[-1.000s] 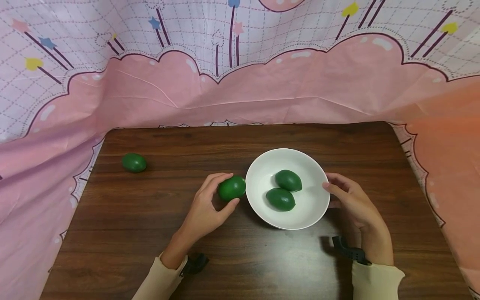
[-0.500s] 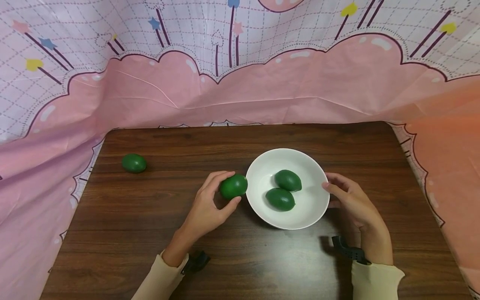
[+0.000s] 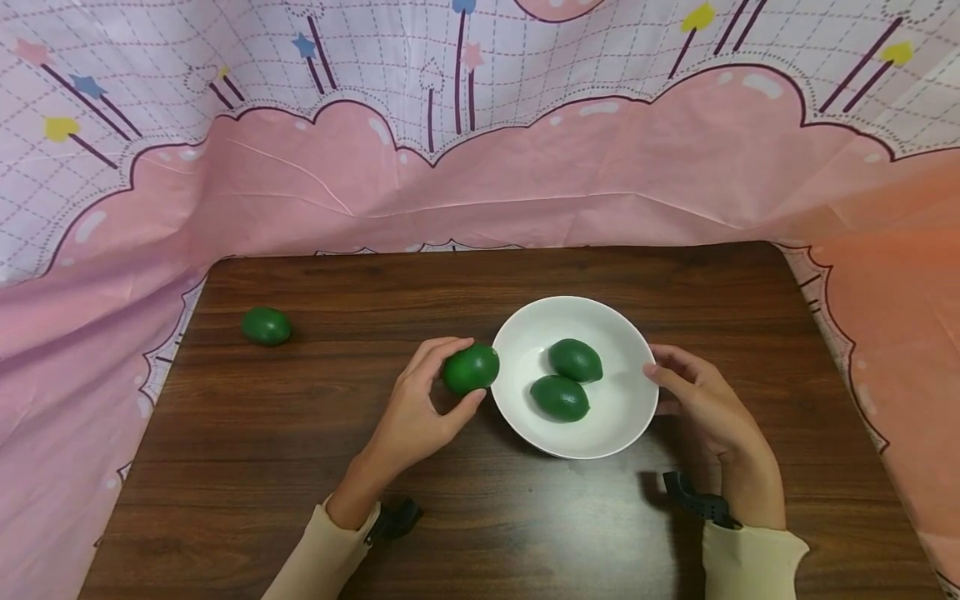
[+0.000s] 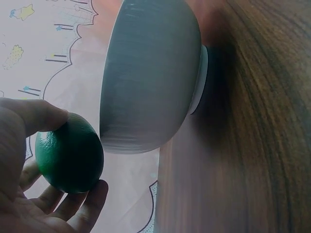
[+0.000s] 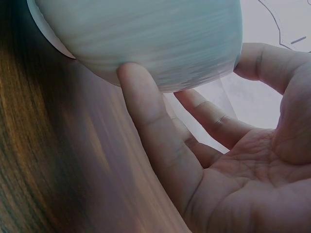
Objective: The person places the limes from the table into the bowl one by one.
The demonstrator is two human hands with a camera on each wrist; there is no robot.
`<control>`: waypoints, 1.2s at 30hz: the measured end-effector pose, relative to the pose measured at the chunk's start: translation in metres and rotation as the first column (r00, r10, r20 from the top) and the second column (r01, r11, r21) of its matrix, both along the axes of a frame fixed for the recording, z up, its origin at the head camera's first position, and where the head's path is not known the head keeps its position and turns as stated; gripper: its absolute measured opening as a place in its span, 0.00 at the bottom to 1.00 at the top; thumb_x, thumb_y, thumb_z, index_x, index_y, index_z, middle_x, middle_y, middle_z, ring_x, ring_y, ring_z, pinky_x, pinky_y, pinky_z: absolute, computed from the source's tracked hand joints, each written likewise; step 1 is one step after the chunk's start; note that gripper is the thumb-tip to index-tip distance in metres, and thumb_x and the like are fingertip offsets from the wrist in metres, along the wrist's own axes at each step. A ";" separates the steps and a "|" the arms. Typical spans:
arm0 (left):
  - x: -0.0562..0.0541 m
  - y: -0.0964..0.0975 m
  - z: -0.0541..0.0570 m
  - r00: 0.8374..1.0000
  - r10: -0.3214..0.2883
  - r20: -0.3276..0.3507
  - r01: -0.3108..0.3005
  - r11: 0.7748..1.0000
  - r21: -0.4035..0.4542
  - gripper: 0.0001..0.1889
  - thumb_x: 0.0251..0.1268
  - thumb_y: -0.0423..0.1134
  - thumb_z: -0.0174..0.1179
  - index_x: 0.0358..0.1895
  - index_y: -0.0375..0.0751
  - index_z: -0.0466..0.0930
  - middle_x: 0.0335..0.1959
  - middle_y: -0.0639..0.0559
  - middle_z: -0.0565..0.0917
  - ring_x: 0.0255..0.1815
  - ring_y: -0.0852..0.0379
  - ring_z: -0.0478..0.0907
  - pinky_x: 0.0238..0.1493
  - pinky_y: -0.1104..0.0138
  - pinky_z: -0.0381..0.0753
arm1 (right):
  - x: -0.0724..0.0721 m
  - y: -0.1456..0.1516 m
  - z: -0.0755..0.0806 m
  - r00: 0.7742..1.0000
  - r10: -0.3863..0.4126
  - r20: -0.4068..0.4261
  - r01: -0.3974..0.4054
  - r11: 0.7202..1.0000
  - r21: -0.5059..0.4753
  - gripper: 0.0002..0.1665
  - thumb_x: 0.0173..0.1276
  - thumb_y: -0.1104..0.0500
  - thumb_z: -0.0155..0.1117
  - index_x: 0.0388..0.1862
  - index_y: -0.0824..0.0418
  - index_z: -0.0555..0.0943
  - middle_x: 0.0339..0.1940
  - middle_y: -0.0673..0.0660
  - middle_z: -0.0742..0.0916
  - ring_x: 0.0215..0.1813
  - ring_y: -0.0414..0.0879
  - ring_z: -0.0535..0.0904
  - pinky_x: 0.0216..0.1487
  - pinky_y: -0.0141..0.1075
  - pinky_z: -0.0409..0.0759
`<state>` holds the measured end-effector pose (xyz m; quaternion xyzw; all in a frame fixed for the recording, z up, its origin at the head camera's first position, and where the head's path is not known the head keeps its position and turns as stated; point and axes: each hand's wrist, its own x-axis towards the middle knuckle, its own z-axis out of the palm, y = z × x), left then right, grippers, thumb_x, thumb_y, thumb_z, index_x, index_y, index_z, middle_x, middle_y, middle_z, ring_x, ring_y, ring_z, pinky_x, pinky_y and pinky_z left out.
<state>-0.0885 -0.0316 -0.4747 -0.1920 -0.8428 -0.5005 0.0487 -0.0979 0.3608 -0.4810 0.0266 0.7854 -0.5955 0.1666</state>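
My left hand [image 3: 420, 407] pinches a dark green lime [image 3: 472, 369] between thumb and fingers. That lime is level with the near-left rim of a white bowl [image 3: 618, 417] and overlaps its edge in the head view. In the left wrist view the held lime [image 4: 70, 155] is up at rim height, off the table. Two more limes, one [image 3: 576, 360] behind the other [image 3: 560, 398], lie inside the bowl. On the bowl's right side my right hand [image 3: 701, 400] grips it, thumb over the rim and fingers against the outer wall [image 5: 160, 43].
Another lime [image 3: 266, 326] lies at the far left of the dark wooden table [image 3: 525, 533]. Pink patterned cloth [image 3: 480, 192] hangs behind the table and along both sides. Each wrist wears a black strap [image 3: 701, 504].
My left hand has lifted the lime slightly and brought it a little rightward to the bowl's rim. The right hand and the bowl stay in place.
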 end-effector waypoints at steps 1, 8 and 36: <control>0.000 0.001 0.000 1.000 -0.001 -0.002 0.001 1.000 0.004 0.33 0.64 0.41 0.75 0.72 0.52 0.76 0.69 0.53 0.77 0.63 0.57 0.80 0.60 0.58 0.86 | 0.000 0.000 0.000 1.000 0.001 0.000 -0.001 1.000 -0.002 0.32 0.84 0.49 0.57 0.76 0.66 0.69 0.53 0.42 0.84 0.48 0.40 0.87 0.46 0.41 0.91; -0.002 0.004 0.001 1.000 -0.012 -0.016 0.012 1.000 -0.003 0.33 0.65 0.41 0.75 0.73 0.53 0.76 0.69 0.54 0.77 0.65 0.56 0.80 0.63 0.54 0.85 | 0.001 0.000 0.001 1.000 0.002 0.002 -0.001 1.000 -0.006 0.32 0.84 0.49 0.57 0.76 0.66 0.69 0.53 0.42 0.84 0.48 0.40 0.88 0.47 0.41 0.91; -0.006 0.016 0.009 0.997 -0.055 -0.051 0.054 0.998 -0.021 0.32 0.63 0.40 0.76 0.70 0.50 0.78 0.67 0.53 0.77 0.63 0.57 0.81 0.63 0.57 0.85 | 0.000 0.001 -0.001 1.000 -0.001 -0.010 0.000 0.999 -0.046 0.28 0.83 0.53 0.58 0.74 0.67 0.71 0.52 0.42 0.86 0.47 0.39 0.88 0.45 0.39 0.91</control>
